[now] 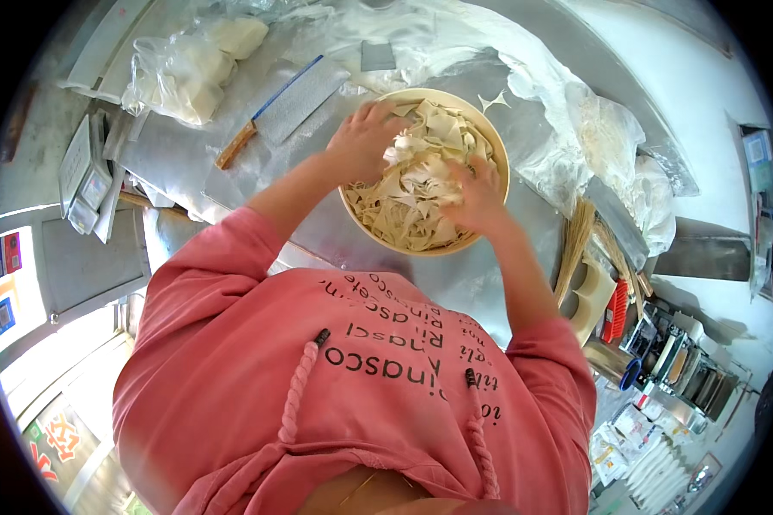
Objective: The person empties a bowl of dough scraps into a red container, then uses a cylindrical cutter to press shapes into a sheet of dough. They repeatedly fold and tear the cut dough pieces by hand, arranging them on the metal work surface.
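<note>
A round, cream-coloured bowl (501, 159) stands on the metal worktop, filled with flat, irregular pieces of cut dough (445, 129). The pieces look dusted with flour, and some in the middle are blurred. My left hand (368, 140) reaches over the bowl's left side, its fingers apart and touching the dough pieces. On the right side, my right hand (477, 199) is inside the rim with its fingers spread and curved over the pieces. Some fingertips are hidden among the dough. A small white dough scrap (493, 102) lies outside the bowl, by its upper right rim.
A broad knife (296, 101) with a wooden handle lies left of the bowl. Beyond it sits a clear plastic bag (189, 77) of pale blocks. Floury plastic sheeting (532, 77) runs along the far and right sides. A straw brush (574, 249) and a red brush (615, 311) are at right.
</note>
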`<state>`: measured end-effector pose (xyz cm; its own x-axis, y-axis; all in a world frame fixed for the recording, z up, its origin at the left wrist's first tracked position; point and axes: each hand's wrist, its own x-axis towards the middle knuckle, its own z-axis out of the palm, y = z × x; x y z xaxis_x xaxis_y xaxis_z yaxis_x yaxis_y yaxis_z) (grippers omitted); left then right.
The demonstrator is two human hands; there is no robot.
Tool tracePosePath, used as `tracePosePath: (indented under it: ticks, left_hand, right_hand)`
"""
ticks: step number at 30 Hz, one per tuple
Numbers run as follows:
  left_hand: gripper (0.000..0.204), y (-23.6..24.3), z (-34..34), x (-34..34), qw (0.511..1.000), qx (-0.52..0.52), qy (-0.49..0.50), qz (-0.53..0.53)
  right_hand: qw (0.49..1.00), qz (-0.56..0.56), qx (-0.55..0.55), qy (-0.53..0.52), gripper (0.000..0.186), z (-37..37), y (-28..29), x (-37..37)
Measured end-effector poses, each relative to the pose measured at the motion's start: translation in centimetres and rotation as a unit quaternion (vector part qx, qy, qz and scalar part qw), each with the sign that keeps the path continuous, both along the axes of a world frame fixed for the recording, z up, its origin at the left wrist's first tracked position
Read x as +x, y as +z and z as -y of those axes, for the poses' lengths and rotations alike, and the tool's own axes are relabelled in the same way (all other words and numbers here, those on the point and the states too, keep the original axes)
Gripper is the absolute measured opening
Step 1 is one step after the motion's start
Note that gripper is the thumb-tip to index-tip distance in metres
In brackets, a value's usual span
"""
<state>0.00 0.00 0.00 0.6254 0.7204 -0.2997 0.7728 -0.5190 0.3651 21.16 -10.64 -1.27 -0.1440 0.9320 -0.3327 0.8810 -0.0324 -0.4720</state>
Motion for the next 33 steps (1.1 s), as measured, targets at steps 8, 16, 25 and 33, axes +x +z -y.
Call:
tracePosePath:
  ticks: [8, 16, 25, 33]
  left_hand:
    - [0.034, -0.2, -4.7, -0.9, 0.889, -0.345, 0.059, 0.296]
    - [0.039, -4.2, -1.3, 3.8, 0.998, 0.037, 0.055, 0.0]
    - [0.026, 4.2, -3.5, 0.2, 0.739, -0.511, 0.073, 0.434]
    - [0.041, 2.7, 1.0, 0.5, 0.983, -0.021, 0.021, 0.182]
  right_hand:
    - [0.804, -0.578, -0.066, -0.121, 0.049, -3.9, 4.0, 1.8]
    - [0.987, 0.083, 0.134, 0.012, 0.049, -0.6, -2.3, 0.5]
    - [0.631, -0.749, -0.153, -0.128, 0.058, -2.3, 6.3, 3.8]
    - [0.971, -0.174, 0.042, -0.156, 0.045, -0.1, 2.4, 2.5]
